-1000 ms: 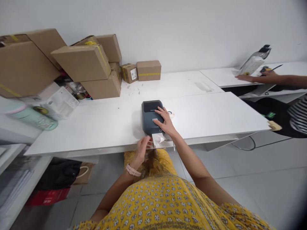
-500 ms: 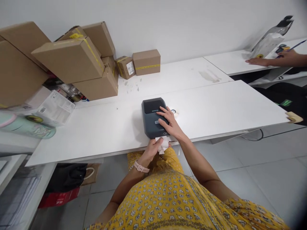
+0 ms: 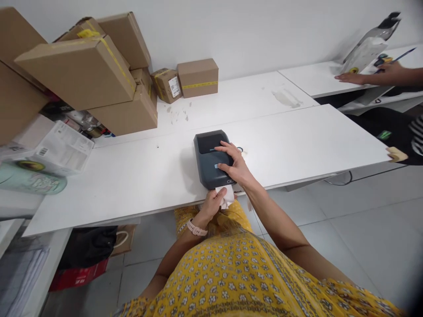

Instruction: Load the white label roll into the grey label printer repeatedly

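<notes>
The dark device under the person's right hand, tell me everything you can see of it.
The device is a boxy, round-cornered unit, dark blue-grey, plastic by its look, with a glossy black panel at its far end, small unreadable lettering, a pale button and a small oval mark near the close edge. It sits flat, slightly turned, by the near edge of the white table. The right hand rests on its right side; white paper sticks out from its near end, pinched by the left hand.

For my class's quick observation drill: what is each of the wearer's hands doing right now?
Left hand: closed on crumpled white paper.
Right hand: open, fingers spread on the dark blue-grey boxy device.
</notes>
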`<control>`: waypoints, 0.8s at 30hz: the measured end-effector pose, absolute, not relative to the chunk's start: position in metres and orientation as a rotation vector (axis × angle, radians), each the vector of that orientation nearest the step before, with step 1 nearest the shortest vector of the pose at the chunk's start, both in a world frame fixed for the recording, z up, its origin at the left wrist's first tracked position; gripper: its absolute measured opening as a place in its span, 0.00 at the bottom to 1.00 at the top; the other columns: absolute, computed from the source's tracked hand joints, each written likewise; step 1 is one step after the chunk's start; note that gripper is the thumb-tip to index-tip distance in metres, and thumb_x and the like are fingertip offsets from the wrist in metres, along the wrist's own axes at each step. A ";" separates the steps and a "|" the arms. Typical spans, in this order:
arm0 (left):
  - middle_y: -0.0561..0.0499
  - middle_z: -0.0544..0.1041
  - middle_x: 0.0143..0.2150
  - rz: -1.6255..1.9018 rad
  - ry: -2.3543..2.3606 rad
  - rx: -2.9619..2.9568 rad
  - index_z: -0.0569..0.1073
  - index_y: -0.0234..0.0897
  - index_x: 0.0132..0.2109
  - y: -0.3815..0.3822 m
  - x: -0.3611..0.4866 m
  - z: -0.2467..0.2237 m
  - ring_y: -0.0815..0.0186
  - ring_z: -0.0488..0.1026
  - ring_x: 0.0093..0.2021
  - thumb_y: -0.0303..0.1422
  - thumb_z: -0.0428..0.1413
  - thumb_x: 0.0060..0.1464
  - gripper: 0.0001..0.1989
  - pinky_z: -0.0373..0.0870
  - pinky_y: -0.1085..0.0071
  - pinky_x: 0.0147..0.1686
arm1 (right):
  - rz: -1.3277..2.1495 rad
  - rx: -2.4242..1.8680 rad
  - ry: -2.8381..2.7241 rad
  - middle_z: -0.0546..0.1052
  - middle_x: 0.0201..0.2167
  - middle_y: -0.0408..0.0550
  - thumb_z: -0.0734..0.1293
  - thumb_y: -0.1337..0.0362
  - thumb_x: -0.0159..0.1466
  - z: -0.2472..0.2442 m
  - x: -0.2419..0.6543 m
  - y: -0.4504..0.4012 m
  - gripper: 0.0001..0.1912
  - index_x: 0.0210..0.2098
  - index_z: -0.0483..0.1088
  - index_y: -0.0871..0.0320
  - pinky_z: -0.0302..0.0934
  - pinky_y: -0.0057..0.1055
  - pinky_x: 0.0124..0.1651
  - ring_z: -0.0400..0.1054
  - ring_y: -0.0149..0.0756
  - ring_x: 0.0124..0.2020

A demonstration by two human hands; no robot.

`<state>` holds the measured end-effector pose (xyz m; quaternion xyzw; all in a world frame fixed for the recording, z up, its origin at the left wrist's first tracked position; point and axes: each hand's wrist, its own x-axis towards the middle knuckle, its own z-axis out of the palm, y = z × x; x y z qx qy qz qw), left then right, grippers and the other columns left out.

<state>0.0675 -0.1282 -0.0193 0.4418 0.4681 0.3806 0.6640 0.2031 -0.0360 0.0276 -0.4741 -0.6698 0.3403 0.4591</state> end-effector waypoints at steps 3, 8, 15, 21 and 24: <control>0.44 0.81 0.28 0.904 1.057 0.965 0.80 0.33 0.35 -0.130 0.070 -0.014 0.59 0.77 0.33 0.60 0.61 0.52 0.30 0.74 0.63 0.39 | 0.801 -1.145 -1.688 0.69 0.69 0.49 0.71 0.65 0.56 0.026 0.204 -0.037 0.28 0.56 0.75 0.49 0.38 0.58 0.77 0.51 0.52 0.76; 0.52 0.72 0.19 0.965 1.134 0.936 0.76 0.36 0.30 -0.133 0.074 -0.014 0.61 0.74 0.28 0.56 0.64 0.51 0.25 0.72 0.65 0.34 | 0.790 -1.126 -1.699 0.70 0.69 0.50 0.70 0.65 0.55 0.024 0.205 -0.038 0.29 0.57 0.74 0.50 0.37 0.58 0.77 0.51 0.52 0.76; 0.48 0.77 0.23 0.988 1.123 0.970 0.78 0.34 0.30 -0.134 0.074 -0.017 0.60 0.75 0.30 0.60 0.63 0.49 0.29 0.73 0.65 0.36 | 0.817 -1.135 -1.663 0.69 0.70 0.50 0.70 0.65 0.55 0.022 0.203 -0.039 0.29 0.57 0.74 0.50 0.37 0.58 0.77 0.49 0.51 0.76; 0.48 0.77 0.23 0.975 1.107 0.990 0.77 0.35 0.30 -0.132 0.076 -0.017 0.58 0.76 0.32 0.63 0.62 0.46 0.31 0.73 0.63 0.38 | 0.818 -1.137 -1.655 0.69 0.70 0.49 0.70 0.64 0.55 0.022 0.203 -0.040 0.29 0.57 0.74 0.50 0.37 0.58 0.77 0.49 0.51 0.77; 0.49 0.75 0.23 0.970 1.147 1.017 0.75 0.36 0.29 -0.133 0.075 -0.018 0.61 0.73 0.30 0.63 0.60 0.49 0.30 0.71 0.65 0.35 | 0.817 -1.135 -1.655 0.69 0.70 0.49 0.70 0.64 0.55 0.023 0.203 -0.040 0.28 0.57 0.74 0.50 0.37 0.58 0.77 0.49 0.51 0.77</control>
